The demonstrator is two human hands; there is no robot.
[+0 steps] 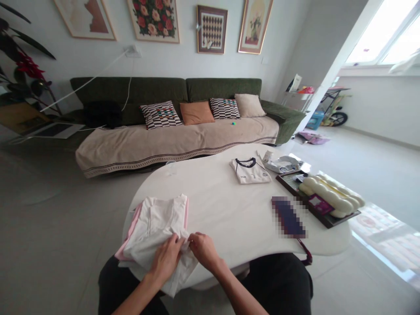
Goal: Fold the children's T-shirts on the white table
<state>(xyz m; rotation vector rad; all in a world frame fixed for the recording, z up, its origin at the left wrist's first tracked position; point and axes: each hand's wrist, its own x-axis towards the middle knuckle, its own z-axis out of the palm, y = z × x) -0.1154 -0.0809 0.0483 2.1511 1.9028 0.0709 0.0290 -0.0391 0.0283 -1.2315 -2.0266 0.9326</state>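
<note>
Along the far wall of a bright room, a green sofa [151,89] carries a beige throw [177,146] and 4 cushions, with 4 framed pictures hung above. Nearer, on pale flooring, stands a smooth white table [216,205] with a curved outline. Toward its right end lie a folded shirt [251,173] with dark neck trim and a dark-rimmed tray [285,180] bearing a puffy cream object [331,197].

At the table's near left edge lies a white garment [157,221], flatter at its far end, rumpled near the hands, its lower part drooping over the edge. Pink cloth [127,240] shows from beneath on both sides. The right hand [203,249] pinches the white fabric; the left hand [166,254] rests bent on it, whether gripping I cannot tell.
</note>
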